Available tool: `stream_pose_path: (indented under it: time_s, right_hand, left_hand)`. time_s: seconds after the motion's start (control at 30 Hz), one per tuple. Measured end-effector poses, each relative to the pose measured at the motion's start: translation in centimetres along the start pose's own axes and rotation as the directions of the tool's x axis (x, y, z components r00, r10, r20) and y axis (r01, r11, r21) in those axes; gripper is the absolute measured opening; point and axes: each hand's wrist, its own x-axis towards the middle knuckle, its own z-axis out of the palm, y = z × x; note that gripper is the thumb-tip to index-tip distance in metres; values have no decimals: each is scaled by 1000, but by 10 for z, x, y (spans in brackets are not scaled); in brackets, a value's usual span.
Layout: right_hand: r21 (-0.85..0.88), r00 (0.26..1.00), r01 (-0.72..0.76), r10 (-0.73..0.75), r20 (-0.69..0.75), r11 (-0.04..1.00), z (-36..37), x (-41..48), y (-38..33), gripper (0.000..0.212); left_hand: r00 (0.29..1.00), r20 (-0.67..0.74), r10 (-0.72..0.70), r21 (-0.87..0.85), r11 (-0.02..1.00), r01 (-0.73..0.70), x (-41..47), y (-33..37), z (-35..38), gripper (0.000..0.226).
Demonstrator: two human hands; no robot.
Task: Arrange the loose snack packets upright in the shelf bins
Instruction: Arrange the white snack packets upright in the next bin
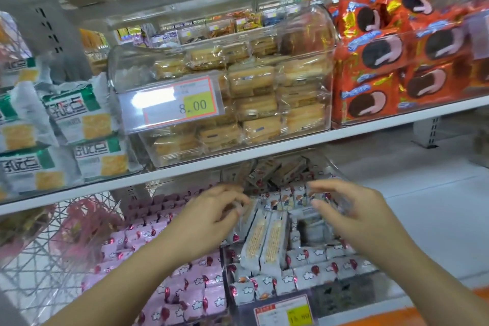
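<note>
Loose snack packets (264,242) lie flat across the upright rows in the lower shelf bin (352,295), evidently why the left hand (211,216) appears to pinch one's upper end, the right hand (346,210) hovering alongside, fingers loosely spread, holding nothing.

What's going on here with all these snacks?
A person is tidying a shop shelf by hand. Both hands reach into the lower bin of grey packets, where two long packets lie flat on top of the upright ones. The left hand has its fingers at the end of one of them; blur hides whether they grip it. The right hand hovers open over the packets behind. Pink packets fill the neighbouring bin.
</note>
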Motion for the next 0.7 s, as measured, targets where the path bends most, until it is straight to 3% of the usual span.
stream_pose_path:
  time_s: [0.13, 0.27, 0.43, 0.57, 0.7]
  right_hand:
    - [-61, 998, -51, 48, -49, 997, -24, -5, 18, 23]
    - [-140, 999, -37, 36, -6, 989, -35, -7, 23, 26]
    - [-175, 999, -37, 29, -44, 984, -43, -5, 37, 22]
    - [-196, 1000, -18, 16, -13, 981, -41, -4, 41, 22]
    - [-183, 1000, -30, 30, 0, 983, -39, -3, 41, 29]
  left_hand:
    - [992, 88, 88, -35, 996, -85, 26, 34, 2, 24]
    - [960, 244, 138, -69, 990, -125, 67, 62, 19, 28]
    - [884, 437, 167, 45, 977, -207, 101, 87, 46, 46]
    - [899, 415, 138, 100, 975, -196, 106, 91, 61, 33]
    - [938, 320, 132, 40, 987, -153, 106, 84, 53, 20]
